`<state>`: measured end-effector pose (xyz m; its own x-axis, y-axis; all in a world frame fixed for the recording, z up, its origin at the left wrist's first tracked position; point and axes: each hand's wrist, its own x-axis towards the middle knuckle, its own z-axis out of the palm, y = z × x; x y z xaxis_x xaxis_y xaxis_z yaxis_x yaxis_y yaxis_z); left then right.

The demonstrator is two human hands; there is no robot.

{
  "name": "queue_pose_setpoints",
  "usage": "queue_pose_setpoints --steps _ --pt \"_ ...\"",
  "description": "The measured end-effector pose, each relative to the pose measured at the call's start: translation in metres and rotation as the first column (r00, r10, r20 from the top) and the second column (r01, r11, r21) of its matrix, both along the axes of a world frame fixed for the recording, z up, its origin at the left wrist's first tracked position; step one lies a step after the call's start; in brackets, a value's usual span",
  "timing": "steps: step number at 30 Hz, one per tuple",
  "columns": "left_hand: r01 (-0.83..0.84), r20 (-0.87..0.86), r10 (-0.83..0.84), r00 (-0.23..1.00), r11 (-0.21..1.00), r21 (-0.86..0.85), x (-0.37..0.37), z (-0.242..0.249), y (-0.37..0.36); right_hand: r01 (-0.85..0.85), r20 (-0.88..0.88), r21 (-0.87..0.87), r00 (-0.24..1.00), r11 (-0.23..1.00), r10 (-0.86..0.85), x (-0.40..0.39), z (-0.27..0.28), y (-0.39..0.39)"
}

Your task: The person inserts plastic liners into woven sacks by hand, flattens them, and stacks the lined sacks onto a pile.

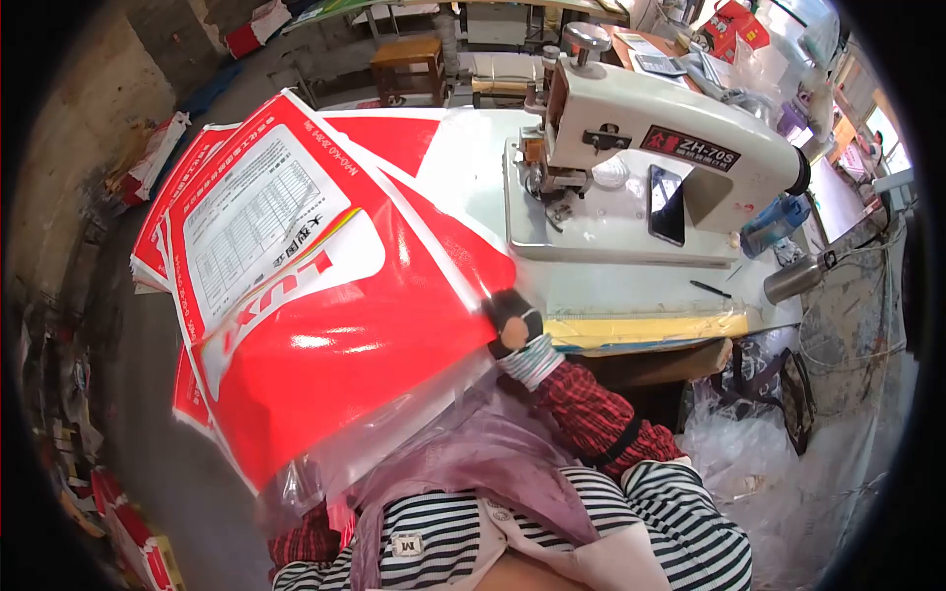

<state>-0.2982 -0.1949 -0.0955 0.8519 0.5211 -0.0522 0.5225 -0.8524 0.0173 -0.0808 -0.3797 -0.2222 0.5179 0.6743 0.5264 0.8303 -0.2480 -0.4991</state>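
Note:
A large red and white printed plastic bag (355,335) lies tilted over my lap and the table's left end, with a table of text and big red letters on it. My right hand (514,323), in a dark glove, is closed on the bag's right edge; its fingertips are partly hidden. More red and white bags (182,197) lie beneath at the left. My left hand is hidden behind the bag, and only its checked sleeve (304,542) shows. Right of the bags stands a white sewing machine (641,138) marked ZH-70S.
On the machine's bed rests a phone (667,204). A black pen (709,290), a metal bottle (796,279) and a blue plastic bottle (774,227) are at the table's right. A wooden stool (407,67) stands behind. Clear plastic (739,443) hangs below the table (611,295).

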Motion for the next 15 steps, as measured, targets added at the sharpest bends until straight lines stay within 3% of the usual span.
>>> queue_pose_setpoints --steps 2,3,4,5,6,7,8,10,11,12,15 --pt "0.115 0.089 -0.116 0.989 0.993 0.020 0.026 0.002 -0.014 0.059 0.014 -0.080 0.998 0.995 -0.059 -0.009 -0.020 0.016" --pt "0.183 0.112 -0.186 0.976 0.983 0.031 0.040 0.000 -0.026 0.066 -0.078 -0.332 0.992 0.941 -0.097 -0.005 -0.008 0.026" --pt "0.240 0.129 -0.243 0.962 0.970 0.038 0.048 -0.003 -0.036 0.172 -0.237 -0.376 0.932 0.911 -0.274 -0.010 0.004 0.034" --pt "0.232 0.119 -0.235 0.965 0.972 0.039 0.053 -0.008 -0.027 -0.138 -0.347 -0.737 0.917 0.662 -0.195 0.011 0.068 0.052" --pt "0.194 0.106 -0.197 0.975 0.980 0.034 0.052 -0.009 -0.010 0.013 -0.249 -0.546 0.952 0.838 -0.177 0.038 0.029 0.072" --pt "0.128 0.112 -0.134 0.985 0.990 0.055 0.042 -0.005 0.015 0.169 -0.038 -0.287 0.982 0.943 -0.187 0.060 -0.005 0.094" --pt "0.020 0.137 -0.030 0.990 0.997 0.077 0.019 0.004 0.050 0.148 -0.183 -0.178 0.966 0.973 -0.181 0.086 0.022 0.125" --pt "-0.202 0.258 0.150 0.954 0.961 0.187 -0.023 0.016 0.103 0.145 0.164 -0.135 0.979 0.980 -0.122 0.071 0.038 0.144" --pt "-0.268 0.296 0.193 0.936 0.933 0.240 -0.036 0.016 0.114 0.079 0.393 0.120 0.912 0.990 -0.120 0.054 0.052 0.147" --pt "-0.288 0.298 0.207 0.932 0.921 0.261 -0.036 0.005 0.112 0.025 0.229 0.147 0.972 0.989 -0.059 0.030 0.063 0.148" --pt "-0.153 0.019 0.152 0.988 0.970 0.187 0.020 -0.080 0.081 -0.179 0.245 0.005 0.954 0.984 0.173 -0.016 0.085 0.138"
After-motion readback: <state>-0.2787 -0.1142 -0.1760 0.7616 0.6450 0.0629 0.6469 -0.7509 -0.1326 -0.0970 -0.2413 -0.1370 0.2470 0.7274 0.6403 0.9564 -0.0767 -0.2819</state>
